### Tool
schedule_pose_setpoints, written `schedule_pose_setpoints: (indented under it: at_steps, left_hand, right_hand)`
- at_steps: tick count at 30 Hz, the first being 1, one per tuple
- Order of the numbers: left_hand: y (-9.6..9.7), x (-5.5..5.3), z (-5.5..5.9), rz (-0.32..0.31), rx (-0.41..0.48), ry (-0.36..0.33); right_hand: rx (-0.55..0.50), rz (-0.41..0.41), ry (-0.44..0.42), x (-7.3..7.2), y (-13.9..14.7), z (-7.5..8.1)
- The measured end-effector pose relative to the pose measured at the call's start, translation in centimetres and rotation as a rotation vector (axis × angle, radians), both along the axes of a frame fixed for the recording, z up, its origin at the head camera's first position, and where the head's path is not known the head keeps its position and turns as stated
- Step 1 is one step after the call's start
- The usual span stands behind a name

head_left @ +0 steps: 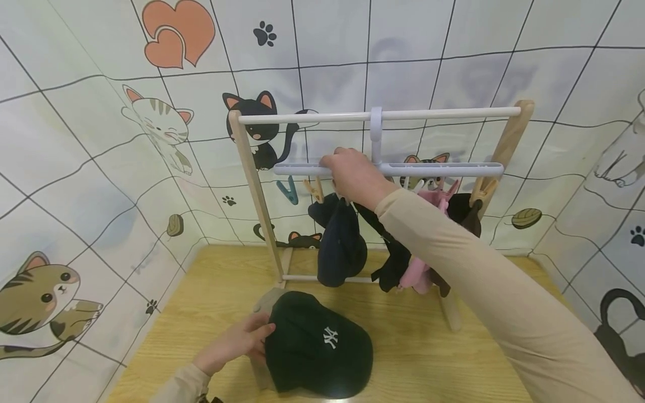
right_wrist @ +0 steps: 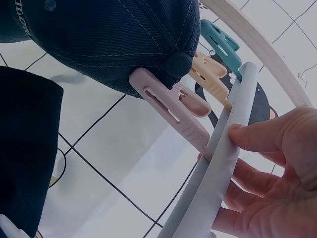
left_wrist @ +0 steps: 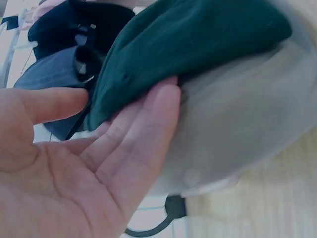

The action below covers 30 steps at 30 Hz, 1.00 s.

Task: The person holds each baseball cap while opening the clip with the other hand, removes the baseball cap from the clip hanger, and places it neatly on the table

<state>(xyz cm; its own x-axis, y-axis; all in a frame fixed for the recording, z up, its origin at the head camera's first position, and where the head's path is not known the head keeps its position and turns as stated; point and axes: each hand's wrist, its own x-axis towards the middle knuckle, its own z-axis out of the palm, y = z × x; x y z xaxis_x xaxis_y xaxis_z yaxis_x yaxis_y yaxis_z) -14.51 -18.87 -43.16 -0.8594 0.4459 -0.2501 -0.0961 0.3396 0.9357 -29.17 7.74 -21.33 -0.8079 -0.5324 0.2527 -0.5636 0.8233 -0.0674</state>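
Head view. Wooden rack (head_left: 257,196), standing on table (head_left: 166,347). Hanger (head_left: 443,169), lilac, hooked over the rack's white rail. Right hand (head_left: 358,176): wrapped over the hanger bar, left of the hook. Hung below the bar: navy cap (head_left: 339,246), black piece (head_left: 393,268), pink piece (head_left: 418,274), brown piece (head_left: 472,218); the sleeve hides part of this group. Teal clip (head_left: 289,191): nothing in it. Lying on the table: green cap (head_left: 317,347), white emblem on its front; beige piece (head_left: 267,302), apparently a cap, partly beneath it. Left hand (head_left: 244,341): at the green cap's near-left edge. Judged status: part done, several pieces up, two off the clips.

Left wrist view. Left hand: fingers mostly straight, laid against the green cap's edge, thumb apart; no firm grip shows. Beige piece directly below the green cap.

Right wrist view. Right hand: grasping the bar between thumb and fingers. Pink clip (right_wrist: 171,111): biting the navy cap near its top button, so that piece counts as secured. Peach clip (right_wrist: 210,77): behind it, hold uncertain. Judged remainder: green cap and beige piece, both unclipped.
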Motion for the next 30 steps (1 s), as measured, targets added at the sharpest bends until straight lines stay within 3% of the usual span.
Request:
schedule_pose_setpoints:
  at_steps: [11,18,23,30]
  left_hand:
    - [-1.3,-1.7,2.5,0.018,-0.103,0.106]
    - [-0.9,-3.1,4.8,0.036,-0.167,0.182]
    - [0.0,-4.2,6.2,0.009,-0.211,0.236]
    - [1.6,-5.3,7.4,-0.049,-0.239,0.262]
  right_hand:
    - [-0.014,0.021,-0.041,0.3,0.3,0.2]
    - [-0.028,0.011,-0.130,0.1,0.3,0.6]
    - [-0.046,0.013,-0.172,0.0,0.4,1.1]
    - [-0.063,0.023,-0.222,0.4,0.5,2.0]
